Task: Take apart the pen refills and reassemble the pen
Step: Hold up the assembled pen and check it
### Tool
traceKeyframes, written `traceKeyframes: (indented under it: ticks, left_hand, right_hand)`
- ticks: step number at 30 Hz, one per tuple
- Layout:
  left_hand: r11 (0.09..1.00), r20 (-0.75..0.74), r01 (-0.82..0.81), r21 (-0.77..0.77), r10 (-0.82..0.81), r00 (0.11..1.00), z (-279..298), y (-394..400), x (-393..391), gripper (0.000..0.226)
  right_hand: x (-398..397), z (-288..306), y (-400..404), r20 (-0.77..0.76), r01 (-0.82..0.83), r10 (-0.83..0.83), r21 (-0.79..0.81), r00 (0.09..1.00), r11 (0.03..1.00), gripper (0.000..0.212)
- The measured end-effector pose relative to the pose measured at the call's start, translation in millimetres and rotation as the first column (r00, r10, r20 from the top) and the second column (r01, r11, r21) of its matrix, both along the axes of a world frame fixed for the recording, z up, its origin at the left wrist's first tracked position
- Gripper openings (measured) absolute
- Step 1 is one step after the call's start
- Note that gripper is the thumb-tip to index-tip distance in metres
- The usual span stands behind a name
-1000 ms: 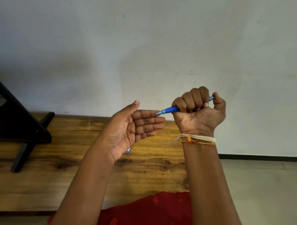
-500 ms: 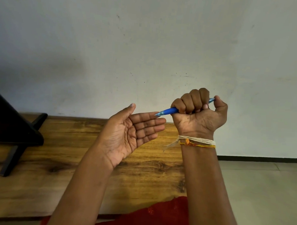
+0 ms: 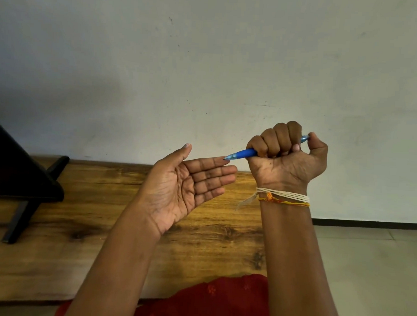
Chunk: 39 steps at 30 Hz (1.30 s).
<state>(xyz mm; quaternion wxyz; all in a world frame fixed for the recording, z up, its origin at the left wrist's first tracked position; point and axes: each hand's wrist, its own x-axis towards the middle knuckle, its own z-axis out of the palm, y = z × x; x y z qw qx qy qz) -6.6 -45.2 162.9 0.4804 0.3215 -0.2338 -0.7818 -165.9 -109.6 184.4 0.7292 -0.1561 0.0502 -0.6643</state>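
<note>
My right hand is raised in a fist around a blue pen, thumb resting on its rear end. The pen's tip points left and touches the index fingertip of my left hand. That left hand is held palm up with fingers straight and together, and nothing lies in it. Both hands hover above a wooden table. Most of the pen's barrel is hidden inside the fist.
A black stand with angled legs sits on the table's left end. Red cloth covers my lap at the table's near edge. A grey wall is behind, and tiled floor lies to the right.
The pen tip has come to rest on my left index fingertip. Both hands kept their poses; the view shifted slightly. A small blue piece seen under my left hand earlier is no longer visible.
</note>
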Motion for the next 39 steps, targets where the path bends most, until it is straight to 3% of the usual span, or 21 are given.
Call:
traceKeyframes:
  ticks: [14,27,39]
  left_hand:
    - [0.999,0.009,-0.002,-0.042,0.002,1.000,6.6,1.7,3.5,0.061]
    - [0.999,0.003,-0.018,-0.032,0.018,1.000,4.5,-0.6,6.1,0.060]
    - [0.999,-0.002,0.001,-0.036,-0.002,1.000,5.1,-0.2,5.0,0.060]
  right_hand:
    - [4.6,15.0,8.8,0.027,-0.017,0.019,-0.062,0.999,0.998,0.029]
    - [8.6,15.5,8.7,-0.009,0.028,-0.028,-0.007,1.000,1.000,0.029]
    - [8.9,16.5,7.4,0.060,0.027,-0.028,0.008,0.998,1.000,0.036]
